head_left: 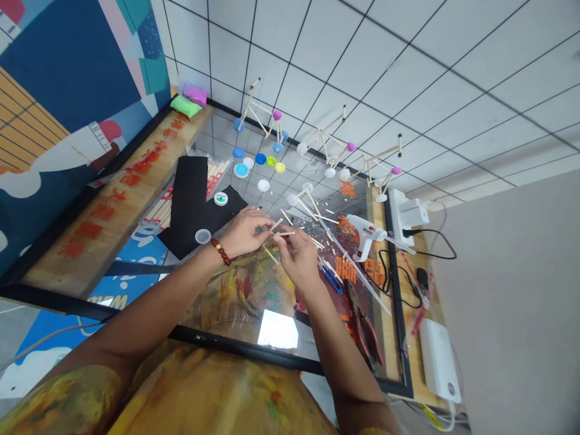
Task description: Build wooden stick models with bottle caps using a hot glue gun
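Above the glass tabletop, both hands meet over thin cut wooden sticks (285,233). My left hand (244,232), with a beaded bracelet on its wrist, pinches them from the left, fingertips together. My right hand (296,254) pinches from the other side, and its fingers are closed too. One more stick (272,255) slants down below the fingers; I cannot tell whether it is joined to the others. Just beyond the hands stands a partial stick frame (317,211) with whitish round pieces at its far end. Loose stick pieces lie around it.
A white glue gun (361,232) rests at the right, near pliers (368,332) and a blue-handled tool (333,279). Stick models (324,136) with coloured round pieces line the back. Small coloured lids (241,170), black sheets (188,199) and bundled chopsticks (158,211) lie left.
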`<state>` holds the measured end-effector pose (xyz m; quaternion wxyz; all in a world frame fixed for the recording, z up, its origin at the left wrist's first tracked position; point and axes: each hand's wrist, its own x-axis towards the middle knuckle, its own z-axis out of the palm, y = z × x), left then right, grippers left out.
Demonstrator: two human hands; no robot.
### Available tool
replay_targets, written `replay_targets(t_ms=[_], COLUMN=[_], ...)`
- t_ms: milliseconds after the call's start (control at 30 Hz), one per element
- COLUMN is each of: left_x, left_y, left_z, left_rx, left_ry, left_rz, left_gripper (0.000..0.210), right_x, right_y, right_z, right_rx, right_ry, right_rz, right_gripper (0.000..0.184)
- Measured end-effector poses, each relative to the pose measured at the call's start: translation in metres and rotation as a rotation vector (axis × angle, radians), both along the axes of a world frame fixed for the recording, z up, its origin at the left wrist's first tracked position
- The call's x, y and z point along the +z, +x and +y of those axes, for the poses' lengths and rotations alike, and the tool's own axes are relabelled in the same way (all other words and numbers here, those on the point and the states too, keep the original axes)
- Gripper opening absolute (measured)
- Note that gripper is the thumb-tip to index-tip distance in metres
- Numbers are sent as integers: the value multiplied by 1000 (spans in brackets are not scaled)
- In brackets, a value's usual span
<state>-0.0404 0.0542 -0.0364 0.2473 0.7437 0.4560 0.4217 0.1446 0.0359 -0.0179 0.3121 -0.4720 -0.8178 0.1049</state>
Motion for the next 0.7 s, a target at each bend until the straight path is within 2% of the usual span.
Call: replay_targets(t_ms=[133,267,467,700], left_x=[3,3,2,4], left_y=[-1,-3,-4,-5], left_z=[-2,-2,-2,-2], left_rx=[-2,5,13,81], left_ry=[-7,-8,-36,29], left_rz=[3,7,-60,-63], left_gripper=[37,52,61,63], right_x=[3,5,4,12], right_y=[0,2,10,8], right_z=[-2,-2,0,-1], right_rx=[-36,-59,-45,-16], right_ry=[-9,-4,-25,-66], right_rz=[31,35,59,162], right_gripper=[33,35,31,29])
